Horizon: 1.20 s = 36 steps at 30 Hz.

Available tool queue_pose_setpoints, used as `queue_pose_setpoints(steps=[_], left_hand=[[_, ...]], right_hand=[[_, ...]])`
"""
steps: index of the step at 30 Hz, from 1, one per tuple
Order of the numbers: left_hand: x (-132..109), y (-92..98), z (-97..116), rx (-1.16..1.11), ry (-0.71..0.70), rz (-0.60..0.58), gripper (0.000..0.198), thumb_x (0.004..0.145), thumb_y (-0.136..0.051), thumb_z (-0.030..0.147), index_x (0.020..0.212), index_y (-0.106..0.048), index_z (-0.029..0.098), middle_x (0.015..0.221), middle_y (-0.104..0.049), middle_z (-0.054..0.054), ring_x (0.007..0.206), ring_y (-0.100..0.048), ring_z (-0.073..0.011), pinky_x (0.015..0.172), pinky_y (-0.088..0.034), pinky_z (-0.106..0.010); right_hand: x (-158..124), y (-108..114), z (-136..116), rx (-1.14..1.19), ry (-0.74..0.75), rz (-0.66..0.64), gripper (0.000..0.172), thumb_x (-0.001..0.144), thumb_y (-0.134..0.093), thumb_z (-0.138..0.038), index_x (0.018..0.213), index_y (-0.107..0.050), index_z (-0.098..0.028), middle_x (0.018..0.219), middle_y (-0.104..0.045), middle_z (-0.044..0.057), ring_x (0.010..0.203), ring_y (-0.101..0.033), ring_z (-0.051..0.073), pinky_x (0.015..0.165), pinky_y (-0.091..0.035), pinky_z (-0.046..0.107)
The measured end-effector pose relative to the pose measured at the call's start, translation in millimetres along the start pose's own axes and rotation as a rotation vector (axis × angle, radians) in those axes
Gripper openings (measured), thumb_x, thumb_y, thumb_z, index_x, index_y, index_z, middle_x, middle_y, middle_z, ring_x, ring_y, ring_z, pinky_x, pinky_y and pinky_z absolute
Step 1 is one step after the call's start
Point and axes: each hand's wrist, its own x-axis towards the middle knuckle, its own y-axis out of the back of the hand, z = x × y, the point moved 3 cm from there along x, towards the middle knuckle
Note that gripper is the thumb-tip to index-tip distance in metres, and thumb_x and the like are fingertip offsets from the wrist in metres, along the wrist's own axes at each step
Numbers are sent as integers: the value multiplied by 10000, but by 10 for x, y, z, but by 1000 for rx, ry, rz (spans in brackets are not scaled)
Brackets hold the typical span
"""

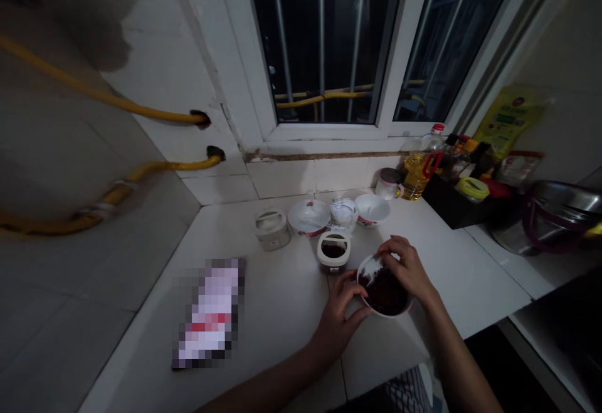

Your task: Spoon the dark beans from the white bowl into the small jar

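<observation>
A white bowl (408, 308) with a dark, crumbly mass (386, 294) inside stands at the counter's front right. My left hand (342, 306) grips its left side, thumb low on the outer wall and fingers at the rim. Over the far right rim, my right hand (403, 267) has bent fingers dipping into the bowl. What those fingertips close on is hidden. Just behind the bowl sits an uncovered white-rimmed container (333, 266) with similar dark stuff in it. A clear-lidded container (273, 230) is farther left.
Along the back are a white dish (309, 215), a plastic-wrapped bundle (344, 211), another bowl (373, 210), a lidded jar (388, 183) and an oil bottle (417, 172). A black condiment box (449, 206) and a steel pot (545, 219) stand right. A pixelated flat object (209, 313) lies left.
</observation>
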Motion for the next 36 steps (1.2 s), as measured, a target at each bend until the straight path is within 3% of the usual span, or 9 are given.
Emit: queue_pose_setpoints(steps=[4,8,22,30,36], left_hand=[[10,5,10,8,-11,-3,129,827,-674,328,894,-652,221,1226,-549,-106,1222,-505,-271,1015,-429,-410],[14,8,14,15,-14,-5,134,825,-676,329,902,-657,221,1206,-568,-103,1232,-498,-274,1014,-429,-406],[4,2,-8,17,15,-6,143,820,-685,327,909,-656,219,1240,-535,-109,1242,-485,-273,1029,-412,-407],[-2,-6,-37,-11,1,6,163,828,-676,354,911,-660,216,1260,-522,-119,1243,-484,-290,1025,-410,-425],[-9,-16,-35,-15,10,-12,184,838,-658,382,917,-650,216,1246,-532,-112,1233,-489,-279,1024,-413,-414]], right_hand=[[-3,49,106,207,-223,93,137,717,-515,-241,679,-644,-217,624,-633,11,749,-606,220,778,-457,353],[-23,54,139,374,-376,126,128,678,-548,-292,666,-635,-199,518,-564,-24,550,-535,168,595,-418,283],[-9,51,208,515,-483,154,111,602,-587,-288,615,-642,-192,478,-553,-26,501,-482,148,541,-368,274],[144,103,-72,454,-280,177,193,727,-615,-369,760,-661,-185,593,-645,7,612,-566,173,688,-431,304],[191,-50,-499,96,215,269,152,901,-496,-226,895,-648,-223,831,-701,51,922,-611,227,875,-449,393]])
